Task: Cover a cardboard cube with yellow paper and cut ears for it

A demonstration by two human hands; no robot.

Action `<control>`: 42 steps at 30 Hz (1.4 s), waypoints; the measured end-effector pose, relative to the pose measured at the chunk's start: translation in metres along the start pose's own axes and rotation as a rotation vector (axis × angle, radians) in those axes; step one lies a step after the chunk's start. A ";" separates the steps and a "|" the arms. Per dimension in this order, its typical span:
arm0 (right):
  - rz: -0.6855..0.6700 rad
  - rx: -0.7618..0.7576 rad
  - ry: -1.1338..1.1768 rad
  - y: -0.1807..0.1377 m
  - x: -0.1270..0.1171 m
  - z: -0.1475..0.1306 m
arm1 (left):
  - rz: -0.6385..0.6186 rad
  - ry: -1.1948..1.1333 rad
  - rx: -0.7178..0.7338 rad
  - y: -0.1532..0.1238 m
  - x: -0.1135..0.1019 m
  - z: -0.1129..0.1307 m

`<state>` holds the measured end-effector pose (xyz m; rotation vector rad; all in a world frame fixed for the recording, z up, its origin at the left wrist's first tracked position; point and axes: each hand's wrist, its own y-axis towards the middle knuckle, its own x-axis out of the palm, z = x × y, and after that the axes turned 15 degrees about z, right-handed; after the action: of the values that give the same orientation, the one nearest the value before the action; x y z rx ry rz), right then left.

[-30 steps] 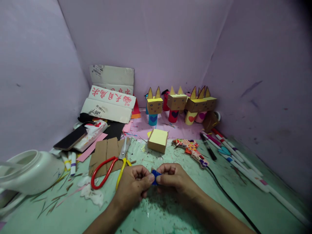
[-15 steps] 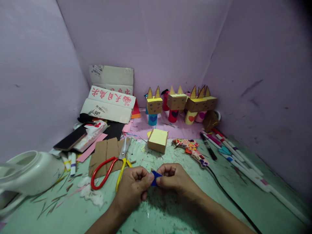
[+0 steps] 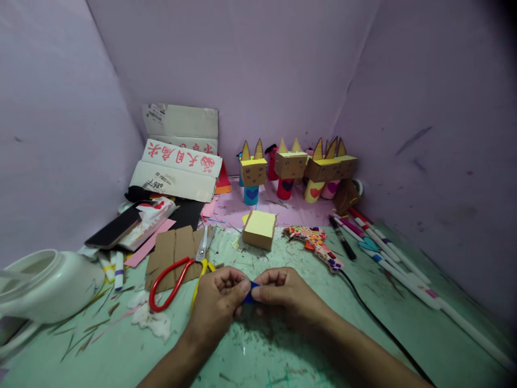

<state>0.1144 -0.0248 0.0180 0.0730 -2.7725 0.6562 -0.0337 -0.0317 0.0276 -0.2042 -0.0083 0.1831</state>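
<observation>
Between the fingertips of both hands is a small dark blue piece (image 3: 251, 295), perhaps paper or card; its full shape is hidden by my fingers. My left hand (image 3: 221, 296) pinches its left side, thumb on top. On the other side my right hand (image 3: 278, 293) grips it between thumb and curled fingers. Just beyond my hands sits a small cardboard box (image 3: 259, 230) with a pale yellow top. Scissors (image 3: 202, 253) with one red and one yellow handle lie left of my left hand, on brown cardboard pieces (image 3: 172, 253).
Cardboard figures (image 3: 253, 173) with pointed ears stand at the back. A patterned glue gun (image 3: 317, 248) with a black cord lies right, beside several markers (image 3: 388, 248). To the left are a white watering can (image 3: 52, 285), a phone (image 3: 117, 226) and folded white cardboard (image 3: 175, 171).
Both hands have shifted slightly, and the blue piece now looks flatter and more covered by my fingers. The whole view has moved a little; the other things lie as before.
</observation>
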 end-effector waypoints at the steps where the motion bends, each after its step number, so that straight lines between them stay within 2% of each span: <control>1: -0.006 -0.011 0.039 0.000 -0.001 -0.001 | 0.044 -0.028 0.002 0.000 0.000 0.001; 5: 0.005 -0.053 0.186 0.000 -0.001 -0.006 | 0.216 -0.176 0.006 0.000 -0.001 0.000; 8: 0.013 -0.084 0.218 0.002 0.001 -0.004 | 0.240 -0.218 0.004 0.000 0.001 -0.002; 12: 0.048 -0.105 0.249 0.004 0.004 -0.001 | 0.221 -0.190 0.027 -0.001 0.002 -0.009; 16: 0.160 -0.135 0.203 0.002 0.004 -0.002 | 0.201 -0.157 0.036 -0.001 0.002 -0.012; 24: 0.302 -0.147 0.198 0.001 0.001 -0.004 | -0.009 -0.217 -0.114 -0.001 0.004 0.002; 30: 0.298 -0.133 0.197 0.001 0.000 -0.004 | -0.050 -0.159 -0.109 0.000 0.002 0.002; 36: 0.235 -0.103 0.232 0.000 0.003 -0.004 | -0.045 -0.124 -0.109 0.004 0.002 -0.004; 42: 0.234 -0.129 0.254 -0.001 0.003 -0.003 | -0.026 -0.133 -0.097 0.002 0.003 -0.002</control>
<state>0.1128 -0.0240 0.0219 -0.3425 -2.5878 0.4984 -0.0311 -0.0294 0.0254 -0.2880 -0.1521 0.1698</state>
